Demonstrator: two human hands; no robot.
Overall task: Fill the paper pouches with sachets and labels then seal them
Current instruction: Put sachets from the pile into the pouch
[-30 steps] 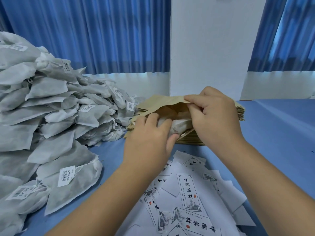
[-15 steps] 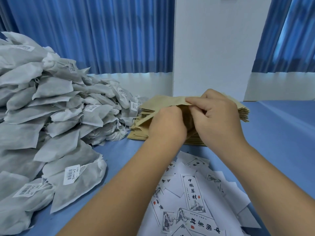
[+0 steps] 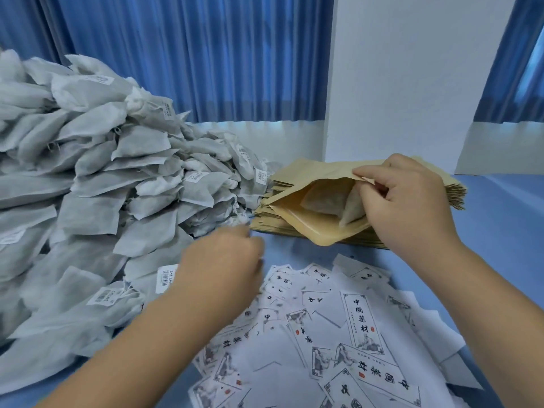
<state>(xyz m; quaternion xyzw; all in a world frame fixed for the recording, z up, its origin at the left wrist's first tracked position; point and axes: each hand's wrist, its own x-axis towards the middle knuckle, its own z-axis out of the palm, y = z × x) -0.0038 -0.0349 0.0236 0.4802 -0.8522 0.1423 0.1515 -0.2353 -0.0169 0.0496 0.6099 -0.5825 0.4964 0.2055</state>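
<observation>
A tan paper pouch (image 3: pixel 318 228) lies open on top of a stack of flat pouches (image 3: pixel 453 192). My right hand (image 3: pixel 409 198) pinches the pouch's upper lip and holds it agape. Inside it lie grey sachets (image 3: pixel 326 198), one of them standing on edge by my fingers. My left hand (image 3: pixel 226 266) is out of the pouch, blurred, over the blue table between the sachet heap and the labels, with nothing seen in it. Its fingers look loosely curled. A big heap of grey sachets (image 3: pixel 103 187) fills the left side. Printed white labels (image 3: pixel 332 334) lie scattered in front.
A blue table (image 3: pixel 500 245) carries everything, with bare surface to the right of the pouch stack. Behind stand blue curtains (image 3: pixel 191 54) and a white pillar (image 3: pixel 412 78).
My left hand has pushed a sachet into the pouch, then drawn back out and down to the left. My right hand still holds the pouch mouth open.
</observation>
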